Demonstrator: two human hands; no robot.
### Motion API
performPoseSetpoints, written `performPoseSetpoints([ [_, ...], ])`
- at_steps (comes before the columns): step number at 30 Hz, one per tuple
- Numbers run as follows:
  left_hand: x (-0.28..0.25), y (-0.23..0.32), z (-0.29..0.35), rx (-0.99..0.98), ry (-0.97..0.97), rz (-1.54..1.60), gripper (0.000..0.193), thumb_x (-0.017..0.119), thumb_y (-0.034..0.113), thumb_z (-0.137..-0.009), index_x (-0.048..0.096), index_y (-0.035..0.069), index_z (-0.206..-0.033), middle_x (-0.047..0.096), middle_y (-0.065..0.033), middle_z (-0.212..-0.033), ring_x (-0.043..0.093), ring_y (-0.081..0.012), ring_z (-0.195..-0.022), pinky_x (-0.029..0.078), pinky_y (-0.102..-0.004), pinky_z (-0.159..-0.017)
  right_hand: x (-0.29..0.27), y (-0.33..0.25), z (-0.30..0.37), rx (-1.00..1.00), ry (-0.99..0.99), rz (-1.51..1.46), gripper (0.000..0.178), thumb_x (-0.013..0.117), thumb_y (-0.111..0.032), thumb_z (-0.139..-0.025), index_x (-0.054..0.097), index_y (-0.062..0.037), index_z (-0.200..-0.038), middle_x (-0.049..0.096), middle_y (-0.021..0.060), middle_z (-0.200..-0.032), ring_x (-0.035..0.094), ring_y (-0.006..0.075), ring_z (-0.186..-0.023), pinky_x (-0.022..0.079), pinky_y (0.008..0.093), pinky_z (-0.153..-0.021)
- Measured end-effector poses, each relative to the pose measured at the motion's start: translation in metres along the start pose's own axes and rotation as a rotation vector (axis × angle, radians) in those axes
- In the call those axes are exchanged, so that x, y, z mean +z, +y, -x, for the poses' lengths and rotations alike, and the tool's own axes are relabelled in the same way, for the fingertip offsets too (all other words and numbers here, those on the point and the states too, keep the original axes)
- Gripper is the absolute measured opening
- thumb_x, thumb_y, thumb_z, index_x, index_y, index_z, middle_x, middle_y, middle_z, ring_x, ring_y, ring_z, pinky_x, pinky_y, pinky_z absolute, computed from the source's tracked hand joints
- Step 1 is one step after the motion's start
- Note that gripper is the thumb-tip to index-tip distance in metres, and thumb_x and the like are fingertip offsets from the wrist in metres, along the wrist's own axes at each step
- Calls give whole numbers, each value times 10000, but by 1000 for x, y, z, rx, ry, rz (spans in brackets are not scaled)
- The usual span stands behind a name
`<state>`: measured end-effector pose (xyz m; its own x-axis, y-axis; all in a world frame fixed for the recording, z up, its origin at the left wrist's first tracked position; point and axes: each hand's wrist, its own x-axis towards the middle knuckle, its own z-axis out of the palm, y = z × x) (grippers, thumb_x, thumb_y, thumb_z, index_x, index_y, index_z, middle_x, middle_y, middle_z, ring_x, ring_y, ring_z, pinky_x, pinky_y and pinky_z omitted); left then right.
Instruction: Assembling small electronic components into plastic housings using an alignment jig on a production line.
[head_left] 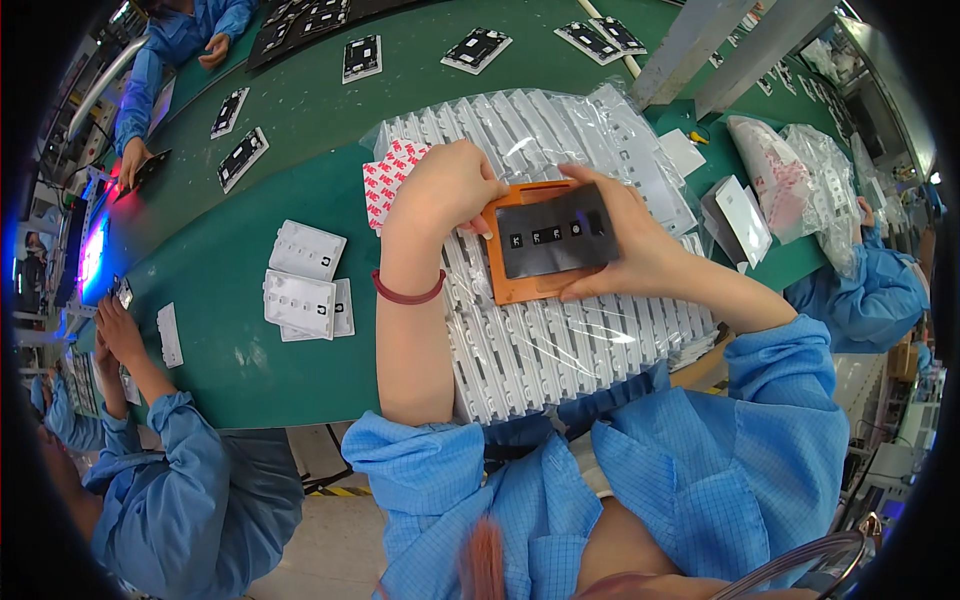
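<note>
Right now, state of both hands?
Left hand: fingers curled at the orange plate; grip cannot be told.
Right hand: closed, holding the orange plate.

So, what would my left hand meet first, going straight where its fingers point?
Your left hand would likely meet the orange holder first, perhaps touching its left edge; depth is unclear.

The left hand [448,188] hides part of the red-and-white sheet [380,187]; the top edge crops the black tray [378,10].
</note>
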<state>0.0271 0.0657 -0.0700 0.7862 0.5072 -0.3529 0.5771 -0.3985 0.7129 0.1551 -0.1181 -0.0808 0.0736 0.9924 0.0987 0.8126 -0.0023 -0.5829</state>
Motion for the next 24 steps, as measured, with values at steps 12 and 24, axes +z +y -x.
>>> performPoseSetpoints([
  [12, -4, 1, 7, -19, 7, -31, 222, 578, 120, -757, 583, -50, -614, 591, -122, -542, 618, -160, -465, 497, -245, -451, -49, 7, 45, -101, 109, 44, 743, 709, -229, -696, 316, -25, -1292, 352, 142, -1326, 353, 277, -1223, 259, 381, -1016],
  [24, -21, 10, 22, 119, 306, 329, 315, 497, 73, -784, 585, 17, -1081, 619, -100, -769, 540, -98, -436, 450, -212, -424, -44, 11, 57, -88, 133, -21, 305, 530, -14, -765, 519, -29, -1069, 536, 102, -1052, 483, 256, -1024, 381, 338, -882],
])
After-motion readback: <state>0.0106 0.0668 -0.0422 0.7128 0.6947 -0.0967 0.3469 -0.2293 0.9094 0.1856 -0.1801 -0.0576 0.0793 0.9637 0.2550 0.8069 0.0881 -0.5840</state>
